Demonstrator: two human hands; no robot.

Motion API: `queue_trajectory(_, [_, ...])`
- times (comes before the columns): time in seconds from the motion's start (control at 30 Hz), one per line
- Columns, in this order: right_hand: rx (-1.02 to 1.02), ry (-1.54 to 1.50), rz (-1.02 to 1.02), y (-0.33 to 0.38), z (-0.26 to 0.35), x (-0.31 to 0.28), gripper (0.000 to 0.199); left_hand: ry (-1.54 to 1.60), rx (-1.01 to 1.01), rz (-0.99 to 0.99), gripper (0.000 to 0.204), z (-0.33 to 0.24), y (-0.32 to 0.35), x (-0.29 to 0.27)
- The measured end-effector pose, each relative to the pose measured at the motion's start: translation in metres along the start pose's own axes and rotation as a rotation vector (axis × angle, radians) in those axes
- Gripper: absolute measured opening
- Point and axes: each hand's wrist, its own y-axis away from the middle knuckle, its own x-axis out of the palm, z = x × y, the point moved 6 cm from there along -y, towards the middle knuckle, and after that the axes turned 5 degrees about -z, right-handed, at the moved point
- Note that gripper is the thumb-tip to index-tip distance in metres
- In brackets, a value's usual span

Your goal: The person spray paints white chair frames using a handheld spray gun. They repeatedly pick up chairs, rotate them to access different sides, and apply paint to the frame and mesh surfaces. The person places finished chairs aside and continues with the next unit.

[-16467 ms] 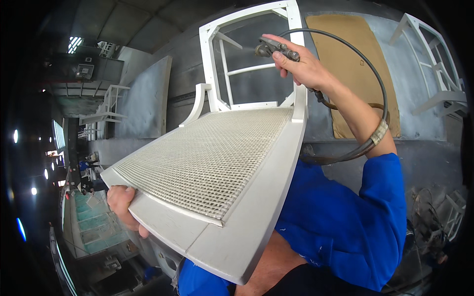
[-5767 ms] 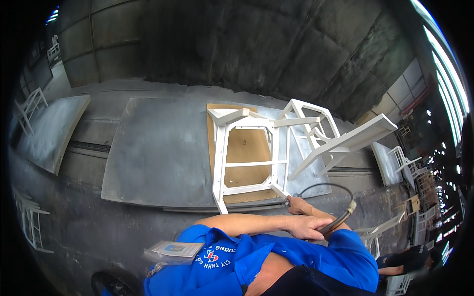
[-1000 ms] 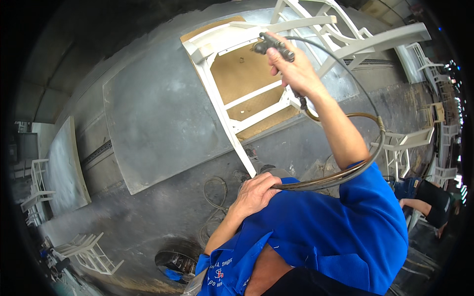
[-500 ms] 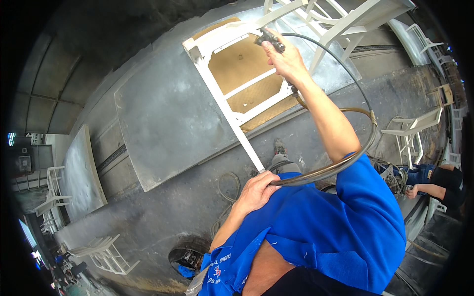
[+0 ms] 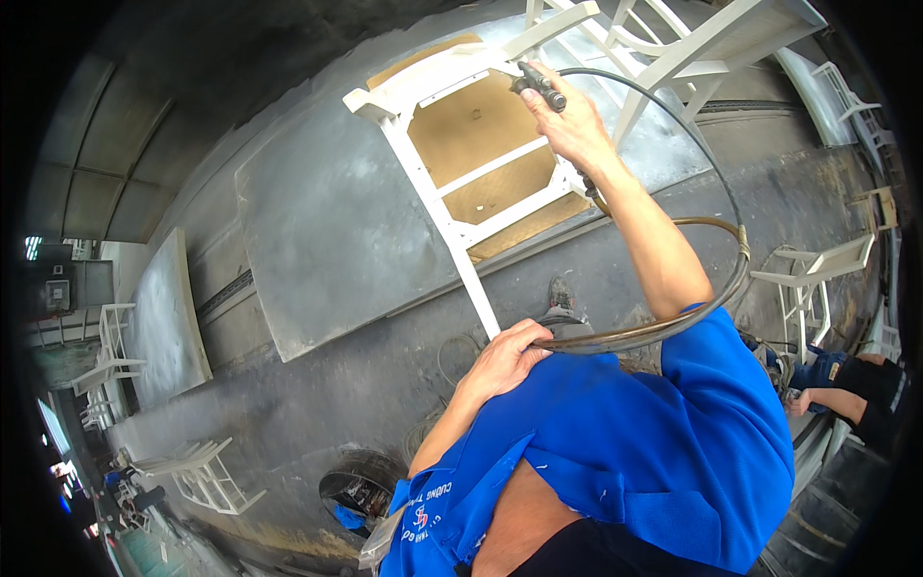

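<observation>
A white wooden chair frame (image 5: 464, 231) lies tipped over on a brown board (image 5: 481, 120), its seat opening showing the board beneath. My right hand (image 5: 577, 125) is wrapped round a dark spray gun (image 5: 540, 87), held up by the frame's far right corner. From the gun a thin black hose (image 5: 678, 117) and a thicker brownish hose (image 5: 716, 223) loop down past my right arm. My left hand (image 5: 507, 360) is closed at the near end of a long chair leg (image 5: 475, 288), with the looped hoses also running into it. My left fingertips are partly hidden.
The board lies on a grey worktop (image 5: 336, 240). More white chairs stand at the far right (image 5: 673, 48), right (image 5: 812, 269) and lower left (image 5: 204, 473). A dark bucket (image 5: 361, 486) is on the floor at my left. A co-worker's arm (image 5: 832, 399) shows at right.
The chair frame has turned slightly, its far left corner shifting left against the worktop. The spray gun stays near the far right corner. My view has shifted a little.
</observation>
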Motion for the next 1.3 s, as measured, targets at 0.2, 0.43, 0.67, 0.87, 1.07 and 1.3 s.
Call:
queue_trajectory(0.2, [0.067, -0.205, 0.193, 0.018, 0.010, 0.020, 0.054, 0.004, -0.080, -0.034, 0.020, -0.003, -0.008, 0.009])
queue_trajectory(0.43, [0.175, -0.246, 0.284, 0.030, 0.004, 0.014, 0.053, -0.055, -0.091, -0.009, 0.019, -0.007, -0.012, 0.017])
queue_trajectory(0.67, [0.143, -0.159, 0.097, 0.017, -0.032, -0.017, 0.053, -0.045, -0.077, -0.012, 0.017, -0.013, -0.019, 0.021])
queue_trajectory(0.87, [0.075, -0.105, -0.006, 0.011, -0.045, -0.046, 0.054, -0.056, -0.084, -0.004, 0.016, -0.018, -0.035, 0.034])
queue_trajectory(1.07, [-0.025, -0.083, 0.015, 0.004, -0.053, -0.055, 0.054, -0.033, -0.096, -0.033, 0.016, -0.023, -0.055, 0.052])
queue_trajectory(1.3, [-0.032, -0.164, 0.173, 0.015, -0.046, -0.029, 0.055, -0.035, -0.091, -0.078, 0.017, -0.031, -0.062, 0.066])
